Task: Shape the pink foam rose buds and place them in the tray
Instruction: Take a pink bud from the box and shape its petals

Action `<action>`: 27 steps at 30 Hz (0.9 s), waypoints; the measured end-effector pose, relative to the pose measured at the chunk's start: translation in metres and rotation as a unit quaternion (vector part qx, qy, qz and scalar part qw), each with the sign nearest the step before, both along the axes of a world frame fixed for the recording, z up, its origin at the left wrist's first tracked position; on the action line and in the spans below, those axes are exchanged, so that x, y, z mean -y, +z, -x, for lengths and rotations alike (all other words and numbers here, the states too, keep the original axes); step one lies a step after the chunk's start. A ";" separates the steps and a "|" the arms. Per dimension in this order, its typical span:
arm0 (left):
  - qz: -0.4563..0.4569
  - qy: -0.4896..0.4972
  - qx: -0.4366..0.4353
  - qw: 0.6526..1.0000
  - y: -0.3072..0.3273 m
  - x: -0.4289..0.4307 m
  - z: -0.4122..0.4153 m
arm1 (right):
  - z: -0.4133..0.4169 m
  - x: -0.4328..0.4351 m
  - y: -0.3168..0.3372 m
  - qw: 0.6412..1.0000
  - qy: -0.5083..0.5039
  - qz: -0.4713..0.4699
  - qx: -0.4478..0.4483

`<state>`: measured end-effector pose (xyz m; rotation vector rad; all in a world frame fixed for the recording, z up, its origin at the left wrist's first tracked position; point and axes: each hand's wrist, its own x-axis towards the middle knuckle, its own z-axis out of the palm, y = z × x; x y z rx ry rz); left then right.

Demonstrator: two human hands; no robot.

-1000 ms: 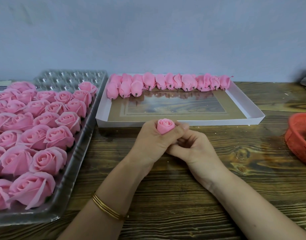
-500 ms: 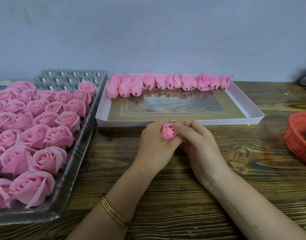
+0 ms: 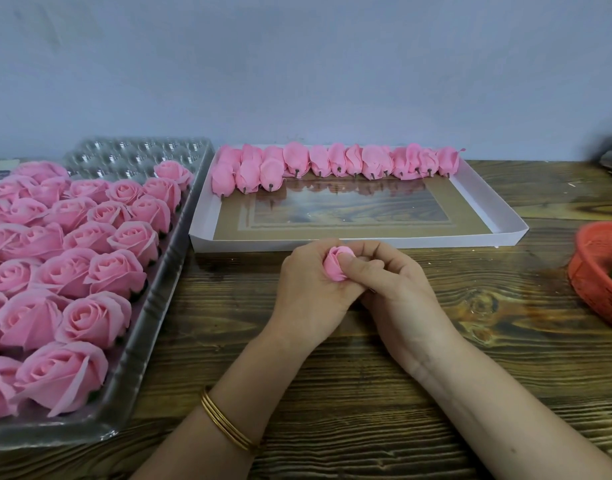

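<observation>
While the left hand (image 3: 308, 291) cups the pink rose bud (image 3: 335, 269) in curled fingers, the right hand (image 3: 399, 292) pinches it from the other side, thumb pressed on the petals, probably to squeeze them closed. Just beyond both hands sits the white tray (image 3: 366, 243); its near wall stands between the bud and the finished buds (image 3: 335, 161) at the far side. Open roses (image 3: 90, 271) lie outside the left hand, and a red basket (image 3: 590, 271) sits well outside the right.

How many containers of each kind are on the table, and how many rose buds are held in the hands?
clear plastic tray: 1
white tray: 1
red basket: 1
rose bud, held between left hand and right hand: 1
Total: 4
</observation>
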<state>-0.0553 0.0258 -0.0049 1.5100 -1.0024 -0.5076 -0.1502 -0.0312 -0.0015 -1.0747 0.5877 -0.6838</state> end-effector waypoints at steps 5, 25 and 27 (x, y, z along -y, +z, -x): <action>0.012 0.006 0.006 1.000 -0.002 0.000 -0.001 | 0.002 0.001 0.001 1.000 0.017 -0.014 0.013; 0.058 0.010 -0.284 0.957 -0.001 0.007 -0.007 | -0.002 -0.008 -0.004 0.987 -0.019 0.156 -0.024; 0.056 0.012 -0.287 0.956 0.001 0.007 -0.007 | -0.002 -0.009 -0.003 0.987 -0.025 0.155 -0.022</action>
